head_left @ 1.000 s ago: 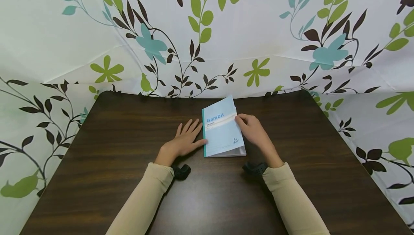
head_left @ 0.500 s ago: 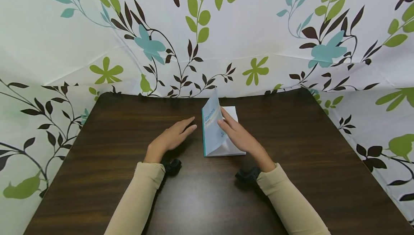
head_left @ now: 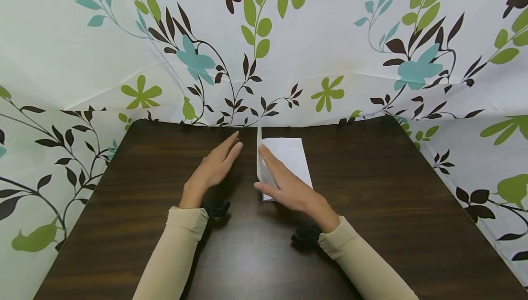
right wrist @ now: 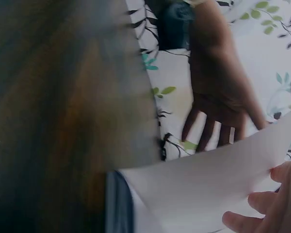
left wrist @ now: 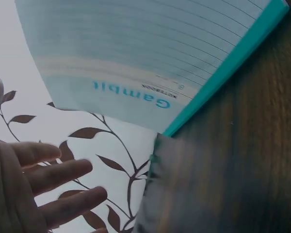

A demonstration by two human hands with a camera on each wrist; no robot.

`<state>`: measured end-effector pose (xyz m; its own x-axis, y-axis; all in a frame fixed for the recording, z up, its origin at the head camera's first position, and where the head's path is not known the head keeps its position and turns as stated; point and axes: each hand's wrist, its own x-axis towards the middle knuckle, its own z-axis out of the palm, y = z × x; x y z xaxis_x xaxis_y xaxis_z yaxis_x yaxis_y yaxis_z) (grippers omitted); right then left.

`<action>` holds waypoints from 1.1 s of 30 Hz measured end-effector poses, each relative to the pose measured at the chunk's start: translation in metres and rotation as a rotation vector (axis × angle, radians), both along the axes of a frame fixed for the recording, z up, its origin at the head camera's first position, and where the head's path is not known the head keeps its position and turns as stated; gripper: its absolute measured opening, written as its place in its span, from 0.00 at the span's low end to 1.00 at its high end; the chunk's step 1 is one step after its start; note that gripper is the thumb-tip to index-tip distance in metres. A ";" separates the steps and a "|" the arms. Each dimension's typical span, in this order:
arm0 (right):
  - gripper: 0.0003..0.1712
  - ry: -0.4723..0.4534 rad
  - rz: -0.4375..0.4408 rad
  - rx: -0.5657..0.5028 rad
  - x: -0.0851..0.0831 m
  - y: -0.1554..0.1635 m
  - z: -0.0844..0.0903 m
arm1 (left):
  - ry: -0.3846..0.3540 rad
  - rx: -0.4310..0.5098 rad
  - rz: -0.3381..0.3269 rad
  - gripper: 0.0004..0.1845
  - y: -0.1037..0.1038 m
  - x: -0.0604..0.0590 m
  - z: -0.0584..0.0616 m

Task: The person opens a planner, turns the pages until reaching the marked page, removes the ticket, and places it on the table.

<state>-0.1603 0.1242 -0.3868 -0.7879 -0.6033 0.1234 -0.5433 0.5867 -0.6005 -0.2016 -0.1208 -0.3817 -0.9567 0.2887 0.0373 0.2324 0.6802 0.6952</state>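
A thin notebook (head_left: 288,155) lies on the dark table with its light blue front cover (left wrist: 121,58) standing nearly upright. "Gambit" is printed on that cover, and a teal spine strip (left wrist: 225,70) runs along its edge. My right hand (head_left: 293,187) has its fingers straight and touches the inner side of the raised cover. In the right wrist view, its fingertips (right wrist: 237,221) lie against the white inside. To the left of the notebook, my left hand (head_left: 212,164) hovers with extended fingers, holding nothing. Lined white paper shows to the right of the cover.
The brown wood-grain table (head_left: 136,226) reaches back to a white cloth (head_left: 342,25) with leaf and flower prints, which also hangs at both sides. A black wrist device (head_left: 216,209) sits on my left wrist and another wrist device (head_left: 306,236) on my right.
The front cover has swung leftward from almost closed to upright, baring the page. My right hand let go of its edge and moved left with straight fingers. My left hand lifted off the notebook.
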 end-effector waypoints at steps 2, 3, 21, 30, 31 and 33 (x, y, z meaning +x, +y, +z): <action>0.48 0.030 0.010 0.041 0.001 -0.004 -0.004 | 0.019 -0.003 0.028 0.35 -0.001 0.001 0.003; 0.49 0.041 0.015 0.056 0.002 -0.005 -0.006 | 0.025 -0.006 0.043 0.35 -0.001 0.001 0.004; 0.43 0.028 0.027 0.224 0.002 -0.011 -0.026 | -0.176 -0.149 0.049 0.43 -0.039 -0.010 -0.005; 0.40 -0.130 -0.069 0.131 -0.010 -0.002 -0.026 | -0.339 -0.281 0.035 0.45 -0.050 -0.009 -0.016; 0.39 -0.126 -0.079 0.124 -0.011 -0.001 -0.027 | -0.352 -0.294 0.027 0.45 -0.050 -0.009 -0.017; 0.39 -0.117 -0.102 0.119 -0.013 0.001 -0.028 | -0.367 -0.311 0.016 0.45 -0.051 -0.009 -0.019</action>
<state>-0.1728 0.1249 -0.4143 -0.8503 -0.5247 -0.0401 -0.4082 0.7057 -0.5791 -0.2108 -0.1718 -0.4003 -0.8948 0.2178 -0.3898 -0.0028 0.8703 0.4925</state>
